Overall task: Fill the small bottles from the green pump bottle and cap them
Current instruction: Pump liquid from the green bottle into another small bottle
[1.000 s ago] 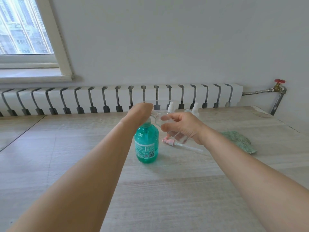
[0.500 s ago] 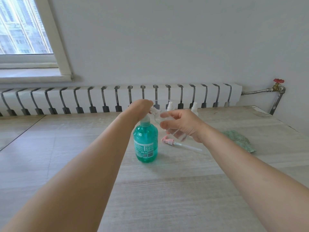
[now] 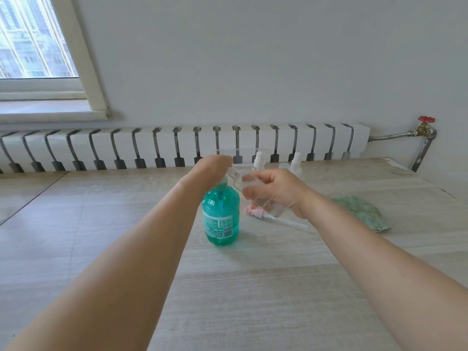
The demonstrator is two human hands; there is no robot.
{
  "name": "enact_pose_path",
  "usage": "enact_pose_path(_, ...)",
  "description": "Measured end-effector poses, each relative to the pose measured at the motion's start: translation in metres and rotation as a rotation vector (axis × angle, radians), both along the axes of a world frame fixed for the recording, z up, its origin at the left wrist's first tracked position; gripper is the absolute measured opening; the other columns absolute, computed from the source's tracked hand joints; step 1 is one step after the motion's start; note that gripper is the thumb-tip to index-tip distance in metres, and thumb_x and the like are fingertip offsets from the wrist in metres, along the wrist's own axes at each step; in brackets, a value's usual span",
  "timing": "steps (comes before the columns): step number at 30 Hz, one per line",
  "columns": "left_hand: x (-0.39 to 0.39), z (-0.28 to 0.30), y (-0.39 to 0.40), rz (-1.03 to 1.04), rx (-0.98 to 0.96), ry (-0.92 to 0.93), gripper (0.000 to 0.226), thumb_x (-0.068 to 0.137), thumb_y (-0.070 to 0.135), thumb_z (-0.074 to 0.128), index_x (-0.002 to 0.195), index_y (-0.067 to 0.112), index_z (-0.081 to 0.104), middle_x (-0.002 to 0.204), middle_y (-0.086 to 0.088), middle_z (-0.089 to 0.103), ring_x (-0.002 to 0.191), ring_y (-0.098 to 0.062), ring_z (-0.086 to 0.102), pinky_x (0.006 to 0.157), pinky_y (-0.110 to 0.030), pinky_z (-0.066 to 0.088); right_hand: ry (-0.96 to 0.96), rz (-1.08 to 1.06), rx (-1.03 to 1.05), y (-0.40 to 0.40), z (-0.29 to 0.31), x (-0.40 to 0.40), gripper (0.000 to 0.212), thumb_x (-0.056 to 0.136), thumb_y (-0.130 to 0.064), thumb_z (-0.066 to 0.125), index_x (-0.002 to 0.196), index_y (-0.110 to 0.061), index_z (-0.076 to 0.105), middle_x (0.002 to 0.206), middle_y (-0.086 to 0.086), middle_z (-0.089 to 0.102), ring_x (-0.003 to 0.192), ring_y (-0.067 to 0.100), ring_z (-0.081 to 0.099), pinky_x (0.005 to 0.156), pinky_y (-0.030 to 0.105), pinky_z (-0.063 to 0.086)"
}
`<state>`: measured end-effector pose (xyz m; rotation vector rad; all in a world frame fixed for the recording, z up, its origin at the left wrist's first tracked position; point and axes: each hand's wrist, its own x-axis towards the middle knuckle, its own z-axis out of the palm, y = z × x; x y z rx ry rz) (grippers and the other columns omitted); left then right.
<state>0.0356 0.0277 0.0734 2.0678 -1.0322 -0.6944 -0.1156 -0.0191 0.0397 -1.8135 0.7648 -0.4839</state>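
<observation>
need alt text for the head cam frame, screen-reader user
A person's left hand presses the pump of a green pump bottle on a wooden table, while the right hand holds a tilted clear small bottle at its spout. A pink pump cap and a green cloth lie beside them.

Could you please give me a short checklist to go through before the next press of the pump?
1. Green pump bottle upright on the table: ok.
2. Left hand on the pump head: ok.
3. Right hand grips the clear small bottle, tilted, neck toward the pump: ok.
4. Spout lined up with the bottle's mouth: cannot tell, the left hand hides it.
5. Pink pump cap lying within reach: ok.
</observation>
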Motion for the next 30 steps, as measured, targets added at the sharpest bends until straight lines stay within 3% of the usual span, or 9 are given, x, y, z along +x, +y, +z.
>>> enact_pose_path(4, 0.002, -0.002, -0.001, 0.048, 0.010, -0.030, 0.030, 0.097, 0.028, 0.038, 0.120, 0.013, 0.052, 0.105, -0.005, 0.052, 0.089, -0.015, 0.051, 0.079, -0.026, 0.045, -0.020, -0.010, 0.029, 0.003, -0.001, 0.000, 0.049, 0.073, -0.029, 0.078, 0.119, -0.025, 0.061, 0.121, 0.001, 0.063, 0.082, 0.013, 0.068, 0.070, 0.022, 0.051)
enact_pose_path(9, 0.004, -0.001, 0.000, -0.005, 0.003, -0.078, 0.041, 0.096, 0.034, 0.039, 0.122, 0.006, 0.052, 0.121, -0.013, 0.055, 0.103, -0.028, 0.052, 0.089, -0.034, 0.042, -0.032, -0.024, 0.024, 0.004, 0.000, 0.000, 0.046, 0.073, -0.029, 0.077, 0.117, -0.026, 0.062, 0.119, 0.000, 0.063, 0.076, 0.006, 0.067, 0.059, 0.015, 0.049)
enact_pose_path(12, 0.003, 0.000, -0.001, -0.010, 0.019, -0.064, 0.036, 0.097, 0.037, 0.038, 0.117, 0.009, 0.050, 0.103, -0.007, 0.051, 0.088, -0.017, 0.048, 0.077, -0.025, 0.039, -0.024, -0.019, 0.007, 0.004, 0.000, -0.002, 0.047, 0.072, -0.030, 0.078, 0.117, -0.027, 0.062, 0.117, -0.001, 0.064, 0.074, 0.006, 0.067, 0.062, 0.018, 0.048)
enact_pose_path(15, 0.003, 0.004, -0.005, 0.022, -0.029, -0.043, 0.034, 0.096, 0.037, 0.039, 0.111, 0.009, 0.053, 0.100, -0.007, 0.054, 0.081, -0.014, 0.050, 0.068, -0.022, 0.041, -0.038, -0.033, 0.012, 0.003, 0.002, -0.003, 0.053, 0.072, -0.030, 0.078, 0.121, -0.023, 0.061, 0.106, -0.002, 0.068, 0.066, 0.004, 0.067, 0.055, 0.017, 0.048)
enact_pose_path(18, 0.002, 0.009, -0.003, 0.036, -0.012, -0.034, 0.036, 0.096, 0.038, 0.041, 0.115, 0.009, 0.052, 0.103, -0.006, 0.054, 0.091, -0.017, 0.052, 0.075, -0.024, 0.042, -0.028, -0.037, -0.009, 0.002, 0.006, -0.003, 0.054, 0.073, -0.029, 0.078, 0.124, -0.021, 0.060, 0.103, -0.002, 0.069, 0.069, 0.008, 0.068, 0.053, 0.016, 0.049)
enact_pose_path(21, 0.002, 0.009, -0.004, 0.025, 0.000, -0.012, 0.036, 0.095, 0.039, 0.041, 0.115, 0.010, 0.051, 0.101, -0.005, 0.053, 0.088, -0.016, 0.051, 0.071, -0.023, 0.042, -0.018, -0.032, -0.020, 0.002, 0.008, -0.002, 0.053, 0.074, -0.028, 0.077, 0.123, -0.020, 0.059, 0.100, -0.002, 0.068, 0.071, 0.010, 0.067, 0.053, 0.018, 0.049)
enact_pose_path(25, 0.004, 0.007, -0.004, 0.040, -0.019, -0.013, 0.034, 0.095, 0.040, 0.042, 0.112, 0.012, 0.051, 0.103, -0.006, 0.053, 0.092, -0.017, 0.052, 0.077, -0.026, 0.042, -0.023, -0.033, -0.019, 0.001, 0.006, 0.000, 0.052, 0.074, -0.028, 0.077, 0.123, -0.020, 0.060, 0.099, -0.003, 0.068, 0.064, 0.005, 0.066, 0.053, 0.018, 0.049)
enact_pose_path(30, 0.008, 0.004, -0.006, 0.020, -0.034, -0.004, 0.030, 0.096, 0.037, 0.042, 0.107, 0.012, 0.052, 0.107, -0.007, 0.055, 0.095, -0.018, 0.053, 0.079, -0.027, 0.043, -0.028, -0.019, 0.009, -0.001, 0.003, 0.002, 0.060, 0.068, -0.035, 0.079, 0.123, -0.020, 0.061, 0.095, -0.003, 0.072, 0.068, 0.010, 0.069, 0.055, 0.019, 0.050)
